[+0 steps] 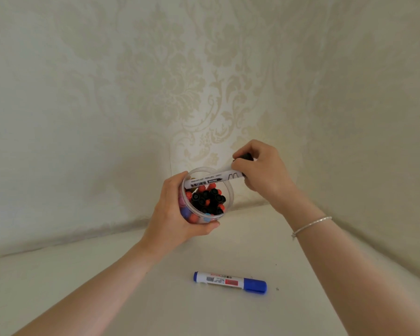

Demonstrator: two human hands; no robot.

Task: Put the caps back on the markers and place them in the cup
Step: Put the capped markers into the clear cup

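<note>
Left hand [172,214] wraps round the clear cup [207,195], fingers and thumb curled about its wall, holding it near the counter's [228,251] far edge, by the papered wall [204,81]; whether it rests on the counter or is lifted off it, I can't tell. Right hand [260,166] has a white marker [211,179] pinched at its black-capped end, fingers closed round it, and the barrel lies almost level across the cup's mouth, not yet tipped in. Inside the cup, a thick crowd of markers already, red and black ends showing, so by the look of it most of the job is behind us. Still to come: this white one has to drop in, and there's a blue marker [229,282] lying alone on the counter nearer the front, well apart from the cup, its blue cap seemingly on. No loose caps in sight, so I'd judge two placements left and that's the lot.
</note>
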